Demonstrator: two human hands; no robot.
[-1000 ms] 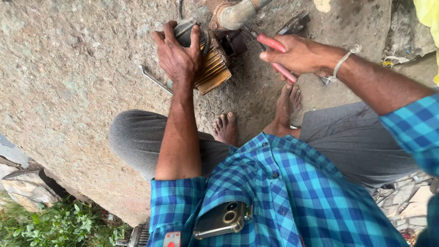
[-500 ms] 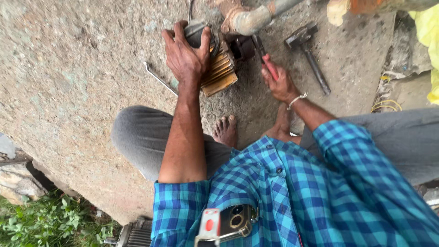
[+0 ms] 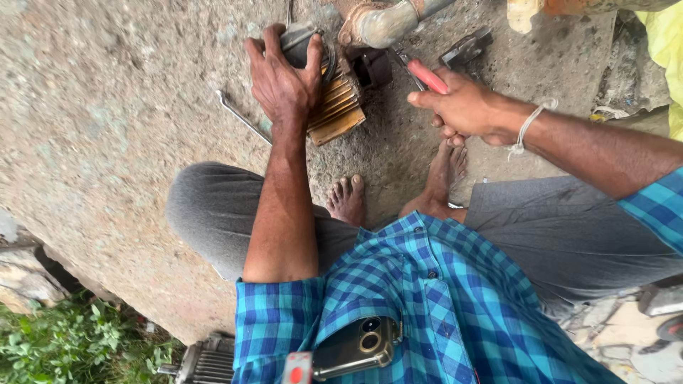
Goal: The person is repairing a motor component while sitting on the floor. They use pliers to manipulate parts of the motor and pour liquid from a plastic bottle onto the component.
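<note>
I squat barefoot on a rough concrete slab [image 3: 107, 121]. My left hand [image 3: 284, 82] presses down on a small motor [image 3: 333, 99] with tan ribbed fins and a grey round end cap, gripping the cap. My right hand [image 3: 462, 107] holds red-handled pliers [image 3: 420, 71], whose jaws point toward the dark end of the motor near a dirty pipe elbow [image 3: 380, 25]. A thin bent metal rod [image 3: 242, 117] lies on the slab just left of my left wrist.
A hammer [image 3: 466, 46] lies on the slab beyond my right hand. Yellow cloth [image 3: 665, 50] hangs at the right edge. Another finned motor [image 3: 206, 363] sits at the bottom near green plants [image 3: 78, 341]. A phone [image 3: 352, 345] sticks out of my shirt pocket.
My right hand has drawn back to the right and lifted with the pliers, away from the motor. My left hand stays on the motor cap. The view has shifted slightly.
</note>
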